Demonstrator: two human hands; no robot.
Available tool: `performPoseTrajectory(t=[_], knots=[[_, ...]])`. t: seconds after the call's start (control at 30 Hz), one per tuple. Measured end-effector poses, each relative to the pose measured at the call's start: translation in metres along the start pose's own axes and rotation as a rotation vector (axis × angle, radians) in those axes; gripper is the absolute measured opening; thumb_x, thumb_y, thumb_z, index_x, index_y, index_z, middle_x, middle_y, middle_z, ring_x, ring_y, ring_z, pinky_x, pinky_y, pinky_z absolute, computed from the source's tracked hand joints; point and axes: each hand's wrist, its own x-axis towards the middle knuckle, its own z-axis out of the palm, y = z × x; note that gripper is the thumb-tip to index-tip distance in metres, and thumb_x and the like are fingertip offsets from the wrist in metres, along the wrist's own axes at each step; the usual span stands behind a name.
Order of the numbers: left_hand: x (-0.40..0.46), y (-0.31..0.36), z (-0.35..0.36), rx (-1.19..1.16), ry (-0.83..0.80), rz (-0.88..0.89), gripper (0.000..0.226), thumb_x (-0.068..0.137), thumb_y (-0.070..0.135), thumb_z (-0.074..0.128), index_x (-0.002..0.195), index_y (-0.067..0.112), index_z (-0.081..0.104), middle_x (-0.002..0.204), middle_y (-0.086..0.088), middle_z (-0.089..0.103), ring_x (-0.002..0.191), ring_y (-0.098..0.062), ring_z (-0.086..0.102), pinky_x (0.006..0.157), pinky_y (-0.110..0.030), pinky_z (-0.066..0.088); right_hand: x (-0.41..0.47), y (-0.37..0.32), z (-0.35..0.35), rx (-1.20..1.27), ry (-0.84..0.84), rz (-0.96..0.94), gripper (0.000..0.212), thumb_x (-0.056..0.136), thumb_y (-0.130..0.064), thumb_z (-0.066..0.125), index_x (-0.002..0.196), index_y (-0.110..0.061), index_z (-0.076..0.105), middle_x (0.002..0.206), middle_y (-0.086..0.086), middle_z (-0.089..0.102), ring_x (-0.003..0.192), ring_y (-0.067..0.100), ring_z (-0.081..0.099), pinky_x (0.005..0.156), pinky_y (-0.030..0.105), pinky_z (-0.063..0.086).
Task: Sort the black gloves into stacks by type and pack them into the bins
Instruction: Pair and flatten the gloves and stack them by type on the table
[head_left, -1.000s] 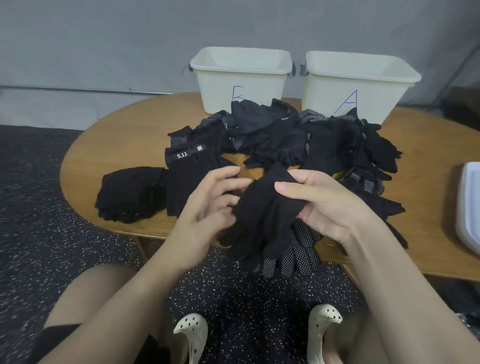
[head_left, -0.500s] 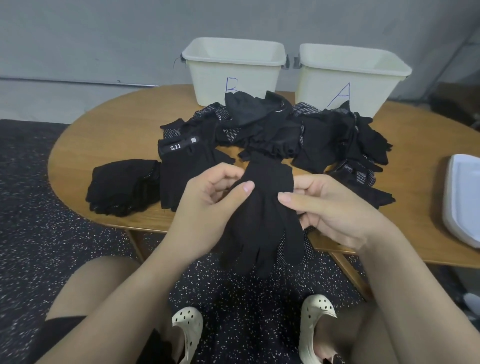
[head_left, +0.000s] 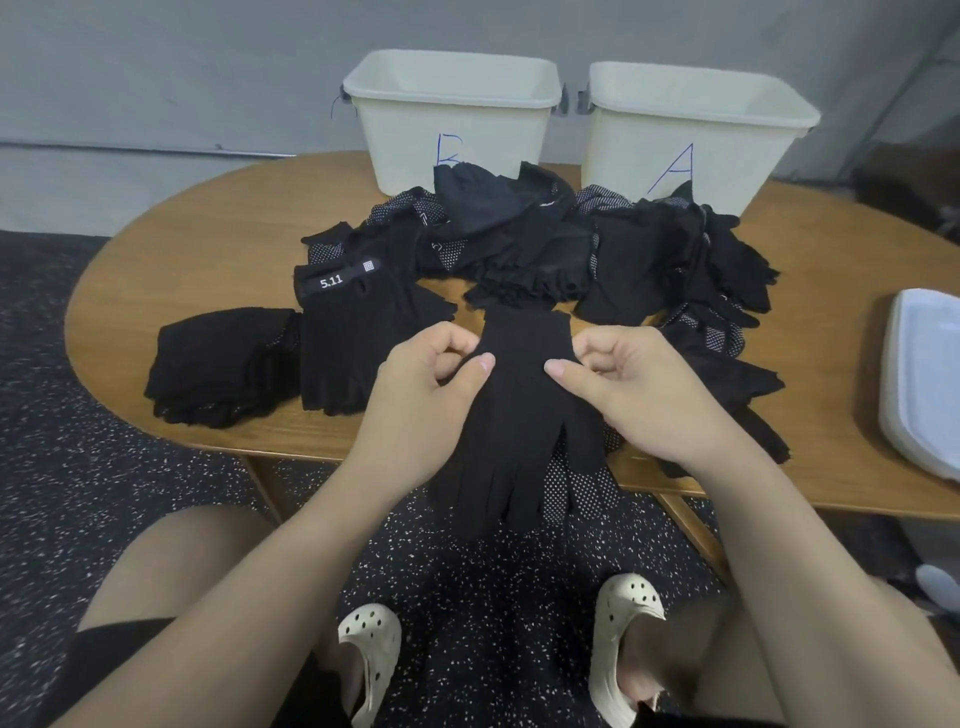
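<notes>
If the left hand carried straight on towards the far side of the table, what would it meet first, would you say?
Probably the loose heap of black gloves lying just beyond the left hand, well before the bin marked B; depth is hard to judge here.

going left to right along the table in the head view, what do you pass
folded glove stack → 5.11 fingerless gloves → left hand → held full-finger glove → right hand → white tray
</notes>
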Motion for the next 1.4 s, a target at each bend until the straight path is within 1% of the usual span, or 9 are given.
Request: performPoseTrajectory(t=[0.13, 0.23, 0.33, 0.43, 0.67, 0.9, 1.17, 1.3, 1.4], knots=[[0.003, 0.0, -0.003, -0.048, -0.021, -0.038, 0.018, 0.101, 0.025, 0.065, 0.085, 0.018, 0.063, 0.075, -0.016, 0.071, 0.064, -0.024, 0.051, 0.06, -0.048, 0.05, -0.002, -0.002, -0.003, 0.024, -0.035, -0.021, 0.045, 0.1, -0.035, 0.064, 0.084, 0.006, 0.053, 0.071, 0.035, 0.054, 0.059, 0.018, 0.034, 0.055, 0.026, 0.033], [0.003, -0.001, -0.002, -0.035, -0.013, -0.037, 0.019, 0.101, 0.024, 0.065, 0.082, 0.018, 0.061, 0.065, -0.011, 0.065, 0.06, -0.021, 0.046, 0.06, -0.04, 0.043, -0.002, 0.0, -0.004, 0.022, -0.015, -0.046, 0.045, 0.1, -0.034, 0.064, 0.081, 0.005, 0.051, 0.065, 0.033, 0.047, 0.058, 0.02, 0.031, 0.055, 0.022, 0.033], [0.005, -0.004, 0.002, 0.077, 0.009, -0.028, 0.023, 0.101, 0.021, 0.065, 0.079, 0.023, 0.058, 0.051, 0.012, 0.056, 0.051, -0.006, 0.041, 0.06, -0.03, 0.04, 0.003, 0.01, 0.002, -0.024, 0.01, -0.055, 0.046, 0.096, -0.047, 0.063, 0.085, -0.002, 0.059, 0.075, 0.031, 0.058, 0.059, 0.035, 0.046, 0.063, 0.037, 0.049], [0.009, -0.004, 0.006, 0.151, 0.059, -0.01, 0.023, 0.099, 0.02, 0.067, 0.08, 0.029, 0.059, 0.056, 0.016, 0.062, 0.054, -0.004, 0.05, 0.057, -0.013, 0.037, 0.01, 0.019, 0.007, -0.063, 0.05, -0.058, 0.038, 0.097, -0.039, 0.065, 0.079, -0.008, 0.057, 0.07, 0.025, 0.055, 0.06, 0.022, 0.043, 0.064, 0.041, 0.048], [0.016, -0.007, 0.01, 0.186, 0.111, -0.03, 0.01, 0.098, 0.019, 0.068, 0.089, 0.024, 0.065, 0.076, 0.005, 0.073, 0.077, -0.005, 0.061, 0.064, -0.004, 0.039, 0.016, 0.024, 0.008, -0.167, 0.092, -0.091, 0.04, 0.097, -0.031, 0.068, 0.072, -0.009, 0.046, 0.058, -0.006, 0.03, 0.057, 0.009, 0.027, 0.056, 0.016, 0.029], [0.017, -0.014, 0.014, 0.3, 0.144, 0.014, 0.004, 0.097, 0.019, 0.069, 0.093, 0.021, 0.068, 0.074, 0.007, 0.07, 0.071, -0.007, 0.063, 0.07, -0.018, 0.045, 0.02, 0.032, 0.011, -0.246, 0.094, -0.077, 0.044, 0.097, -0.036, 0.069, 0.066, -0.023, 0.041, 0.058, -0.002, 0.037, 0.055, 0.011, 0.03, 0.055, 0.026, 0.03], [0.019, -0.018, 0.019, 0.356, 0.166, -0.008, 0.006, 0.098, 0.018, 0.068, 0.095, 0.014, 0.071, 0.072, 0.008, 0.067, 0.075, -0.008, 0.058, 0.06, -0.009, 0.042, 0.023, 0.043, 0.013, -0.294, 0.136, -0.02, 0.027, 0.095, -0.041, 0.068, 0.076, -0.022, 0.064, 0.065, 0.001, 0.063, 0.062, 0.015, 0.052, 0.066, 0.033, 0.049], [0.02, -0.02, 0.021, 0.373, 0.172, -0.021, 0.009, 0.098, 0.019, 0.068, 0.091, 0.014, 0.071, 0.07, 0.008, 0.067, 0.072, -0.01, 0.059, 0.063, -0.019, 0.048, 0.022, 0.041, 0.015, -0.325, 0.164, 0.008, 0.025, 0.094, -0.039, 0.069, 0.075, -0.024, 0.065, 0.056, -0.007, 0.058, 0.058, 0.013, 0.053, 0.069, 0.036, 0.054], [0.019, -0.018, 0.021, 0.392, 0.176, -0.02, 0.007, 0.098, 0.019, 0.068, 0.092, 0.015, 0.069, 0.071, 0.01, 0.066, 0.063, -0.007, 0.059, 0.06, -0.016, 0.046, 0.02, 0.038, 0.019, -0.364, 0.187, 0.02, 0.025, 0.094, -0.036, 0.07, 0.075, -0.022, 0.063, 0.05, -0.007, 0.052, 0.056, 0.013, 0.052, 0.068, 0.036, 0.054]])
